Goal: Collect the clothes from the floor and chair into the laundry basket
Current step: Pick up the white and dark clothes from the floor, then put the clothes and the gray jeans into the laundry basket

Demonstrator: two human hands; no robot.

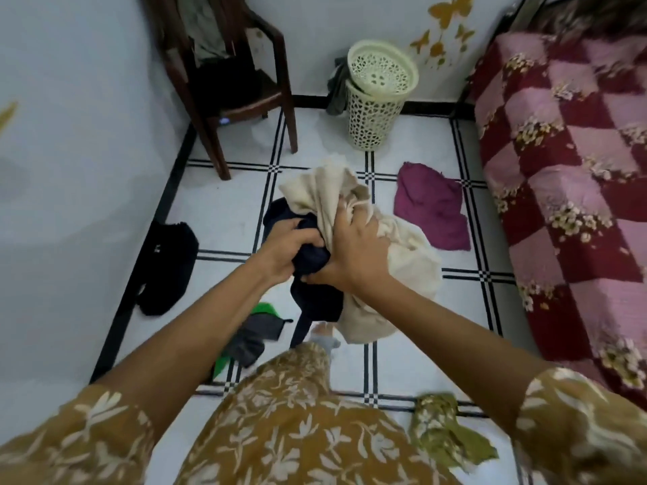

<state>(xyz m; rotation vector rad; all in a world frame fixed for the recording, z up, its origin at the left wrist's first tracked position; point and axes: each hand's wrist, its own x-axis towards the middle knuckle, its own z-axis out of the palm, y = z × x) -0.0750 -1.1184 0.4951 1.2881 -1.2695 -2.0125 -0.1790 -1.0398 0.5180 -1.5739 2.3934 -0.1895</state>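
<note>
Mustard cotton printed with pale leaves covers the person's sleeves and lap at 6 o'clock. An olive patterned cloth (451,432) lies crumpled on the white tiled floor (224,211) at 5 o'clock, and a grey and green garment (254,336) lies bunched at 7 o'clock. At the centre, the left hand (283,252) has its fingers curled tight into a dark navy garment (311,288) that hangs in soft folds. Touching it, the right hand (353,250) grips a cream cloth (402,271), thick and rumpled, with its fingers sunk into the gathered fabric. A black garment (168,267) lies flat along the wall at 9 o'clock. A magenta cloth (432,208), creased and roughly square, lies on the tiles at 2 o'clock, near a bed (567,176) with a maroon and pink checked floral cover. At 12 o'clock stands the cream plastic laundry basket (373,119), round with lattice walls, its lid (383,70) tilted on top and a grey cloth (338,89) draped over its left rim. At 11 o'clock a dark brown chair (276,64) holds dark and pale clothes (210,40).
</note>
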